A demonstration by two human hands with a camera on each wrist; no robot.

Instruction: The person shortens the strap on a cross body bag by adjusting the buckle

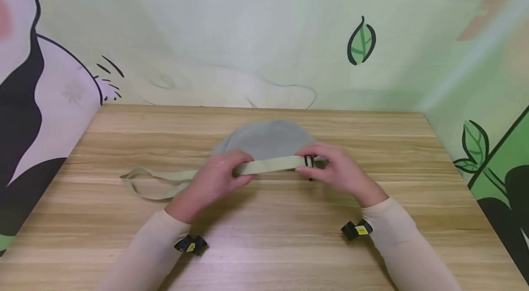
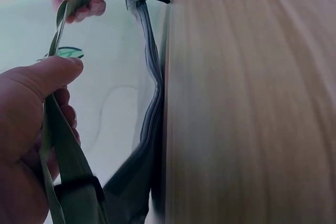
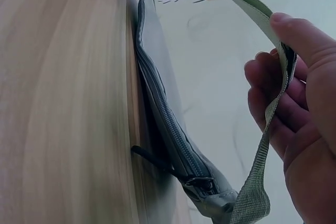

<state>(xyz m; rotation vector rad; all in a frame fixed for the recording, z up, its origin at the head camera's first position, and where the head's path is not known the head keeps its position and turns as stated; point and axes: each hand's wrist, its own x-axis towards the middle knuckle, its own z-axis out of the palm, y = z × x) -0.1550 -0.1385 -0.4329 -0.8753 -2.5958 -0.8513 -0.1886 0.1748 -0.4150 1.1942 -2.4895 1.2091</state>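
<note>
A grey half-moon bag (image 1: pixel 272 137) with a pale green webbing strap (image 1: pixel 270 165) lies on the table. My left hand (image 1: pixel 212 183) grips the strap between thumb and fingers in front of the bag. At the other end of a taut stretch, my right hand (image 1: pixel 339 169) pinches the strap beside a black slider buckle (image 1: pixel 308 161). In the left wrist view, another black buckle (image 2: pixel 79 184) sits on the strap below my left hand. The right wrist view shows the bag's zipper (image 3: pixel 170 119) and its dark pull (image 3: pixel 152 158). Slack strap loops out left of my left hand.
The wood-grain table (image 1: pixel 264 245) runs back to a pale green printed backdrop (image 1: pixel 248 29) with leaf and cartoon drawings. Black wrist devices sit on both sleeves, one near the left cuff (image 1: pixel 191 245) and one near the right cuff (image 1: pixel 356 230).
</note>
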